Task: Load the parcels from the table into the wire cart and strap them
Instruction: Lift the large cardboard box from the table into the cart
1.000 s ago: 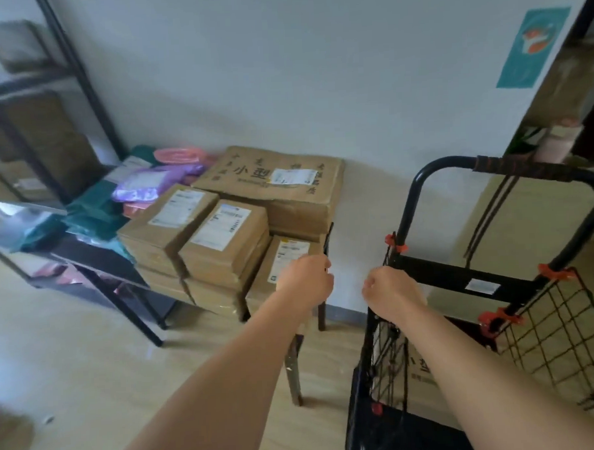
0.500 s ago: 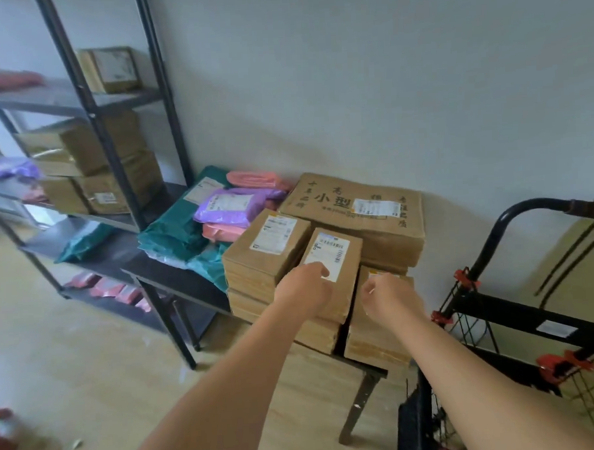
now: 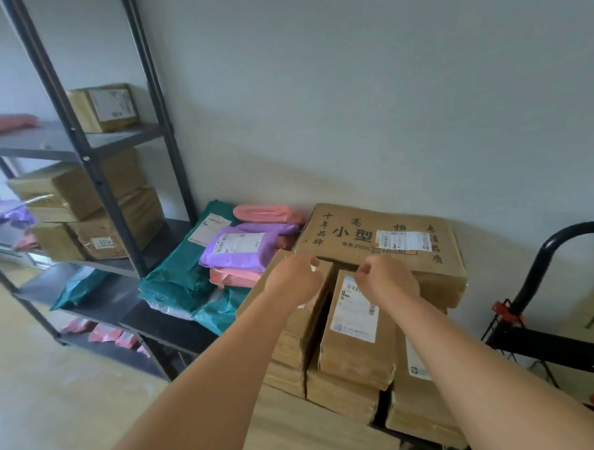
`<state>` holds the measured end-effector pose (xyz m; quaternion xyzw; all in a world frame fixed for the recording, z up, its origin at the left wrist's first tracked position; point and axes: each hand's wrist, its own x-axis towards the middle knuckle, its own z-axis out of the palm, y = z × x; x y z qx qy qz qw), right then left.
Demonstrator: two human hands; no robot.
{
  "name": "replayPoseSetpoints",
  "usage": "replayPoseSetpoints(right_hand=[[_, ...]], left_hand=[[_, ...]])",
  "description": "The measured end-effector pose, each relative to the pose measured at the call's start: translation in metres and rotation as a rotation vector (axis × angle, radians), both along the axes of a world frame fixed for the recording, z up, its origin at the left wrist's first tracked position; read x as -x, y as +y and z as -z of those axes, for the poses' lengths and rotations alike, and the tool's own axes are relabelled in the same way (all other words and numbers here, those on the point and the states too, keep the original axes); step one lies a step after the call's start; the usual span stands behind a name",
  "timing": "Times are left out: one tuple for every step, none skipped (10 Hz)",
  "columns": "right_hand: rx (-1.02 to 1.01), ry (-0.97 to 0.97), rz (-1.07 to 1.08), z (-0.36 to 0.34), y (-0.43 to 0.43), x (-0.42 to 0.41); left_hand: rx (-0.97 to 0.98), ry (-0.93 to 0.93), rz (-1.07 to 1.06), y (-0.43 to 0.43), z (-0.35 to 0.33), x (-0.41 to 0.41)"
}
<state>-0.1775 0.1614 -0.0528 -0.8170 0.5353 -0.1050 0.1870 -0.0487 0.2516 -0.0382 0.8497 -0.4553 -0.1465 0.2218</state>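
Parcels (image 3: 356, 327) lie stacked on the surface (image 3: 157, 328) just under the left grip (image 3: 296, 281) and right grip (image 3: 386, 282), both curled, grasping or not I cannot tell; loading the cart (image 3: 549, 348) to their right and strapping seem ahead

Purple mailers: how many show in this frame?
2 purple mailers: one on the table, atop other mailers; one on the shelf rack, far left. More may be hidden.
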Motion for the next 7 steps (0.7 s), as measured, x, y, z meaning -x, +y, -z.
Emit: replayPoseSetpoints(right_hand=[[-0.01,-0.004,0.02,-0.004,-0.034,-0.024],[-0.036,-0.027,0.035,-0.01,-0.072,-0.046],[-0.037,-0.047,0.066,-0.013,-0.109,-0.065],[-0.036,-0.04,0.117,-0.01,-0.143,-0.078],[-0.071,-0.084,0.184,-0.002,-0.171,-0.083],[-0.09,-0.035,0.245,0.003,-0.189,-0.076],[-0.065,0.017,0.309,0.008,-0.204,-0.062]], left_hand=[[0.003,0.014,0.005,-0.034,-0.007,-0.022],[-0.019,-0.002,0.049,-0.079,-0.011,-0.049],[-0.063,-0.01,0.082,-0.117,-0.013,-0.067],[-0.07,0.026,0.099,-0.152,-0.015,-0.081],[-0.065,0.046,0.108,-0.181,-0.006,-0.092],[-0.063,0.072,0.111,-0.21,0.005,-0.097],[-0.081,0.034,0.106,-0.233,0.016,-0.101]])
